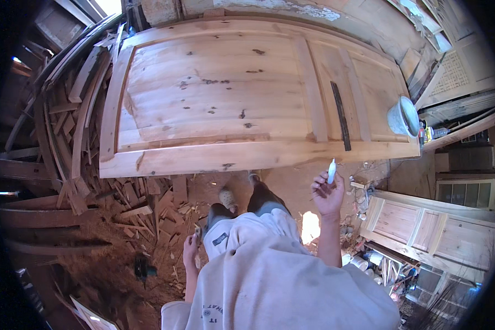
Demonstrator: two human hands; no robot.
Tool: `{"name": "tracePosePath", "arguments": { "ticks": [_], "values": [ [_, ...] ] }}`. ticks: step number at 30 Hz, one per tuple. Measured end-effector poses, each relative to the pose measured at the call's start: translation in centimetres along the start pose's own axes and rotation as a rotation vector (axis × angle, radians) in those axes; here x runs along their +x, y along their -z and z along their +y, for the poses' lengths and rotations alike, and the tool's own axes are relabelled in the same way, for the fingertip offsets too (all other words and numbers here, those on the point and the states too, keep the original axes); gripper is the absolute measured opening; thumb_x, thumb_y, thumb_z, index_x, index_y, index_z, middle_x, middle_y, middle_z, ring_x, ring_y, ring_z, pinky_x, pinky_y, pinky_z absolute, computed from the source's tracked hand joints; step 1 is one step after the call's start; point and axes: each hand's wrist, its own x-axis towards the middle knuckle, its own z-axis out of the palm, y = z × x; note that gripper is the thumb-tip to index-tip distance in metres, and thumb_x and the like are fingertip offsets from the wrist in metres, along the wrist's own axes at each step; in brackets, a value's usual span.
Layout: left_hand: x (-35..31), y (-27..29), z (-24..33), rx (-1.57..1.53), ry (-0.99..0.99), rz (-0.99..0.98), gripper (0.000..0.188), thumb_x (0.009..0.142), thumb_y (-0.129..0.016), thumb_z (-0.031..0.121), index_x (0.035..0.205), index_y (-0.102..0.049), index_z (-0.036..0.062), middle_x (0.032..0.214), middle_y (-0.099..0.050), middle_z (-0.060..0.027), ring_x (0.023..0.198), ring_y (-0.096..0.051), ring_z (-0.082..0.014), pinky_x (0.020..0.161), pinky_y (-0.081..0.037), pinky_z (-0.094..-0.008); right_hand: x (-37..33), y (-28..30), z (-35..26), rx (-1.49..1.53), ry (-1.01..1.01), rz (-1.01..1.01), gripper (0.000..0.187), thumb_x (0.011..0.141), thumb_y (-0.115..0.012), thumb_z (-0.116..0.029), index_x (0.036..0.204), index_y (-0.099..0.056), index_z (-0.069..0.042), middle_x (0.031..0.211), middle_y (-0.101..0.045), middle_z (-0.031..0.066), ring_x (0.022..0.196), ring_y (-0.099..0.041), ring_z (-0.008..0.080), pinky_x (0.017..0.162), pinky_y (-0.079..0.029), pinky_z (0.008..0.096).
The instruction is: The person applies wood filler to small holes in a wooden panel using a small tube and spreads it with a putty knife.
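Observation:
My right hand [328, 197] is raised just off the near edge of a large wooden panel door [203, 118], its fingers closed around a small white squeeze bottle [331, 172] with a narrow tip pointing up. Low beside my left leg, my left hand [190, 251] is closed on a small item, too small in the picture to name. The door lies flat in front of me, with dark knots and patches across its panels. A dark, narrow strip [340, 116] rests on its right part. Near the door's right end stands a grey bucket [404, 117].
Wood offcuts [82, 121] are heaped on the left, with sawdust [102, 242] and scraps over the floor. Another panel door [404, 223] lies at the right. Below it are several containers [363, 263]. A clear bottle [440, 132] sits beyond the bucket.

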Motion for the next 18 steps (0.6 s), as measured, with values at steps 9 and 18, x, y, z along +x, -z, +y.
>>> {"name": "tracePosePath", "arguments": {
  "ticks": [9,18],
  "values": [
    [0.6,-1.1,4.2,-0.145,0.241,0.046,0.047,0.091,-0.058,0.045,0.105,-0.063,0.0000,0.086,-0.065,-0.0097,0.078,-0.061,-0.0166,0.068,-0.050,-0.0315,8.1,-0.2,-4.5,0.041,-0.073,-0.012,0.024,0.094,-0.052,-0.028,0.095,-0.057,-0.005,0.084,-0.055,0.0035,0.074,-0.052,0.0150,0.064,-0.046,0.0298],
    [3.8,-8.1,21.0,-0.204,0.108,-0.016,0.038,0.093,-0.058,0.023,0.125,-0.052,0.0038,0.099,-0.065,-0.0119,0.085,-0.061,-0.0165,0.075,-0.051,-0.0315,18.1,-3.5,-11.6,-0.106,-0.075,-0.130,0.023,0.097,-0.050,-0.025,0.102,-0.056,-0.004,0.087,-0.057,0.0042,0.077,-0.055,0.0167,0.067,-0.048,0.0302]
  ]
}}
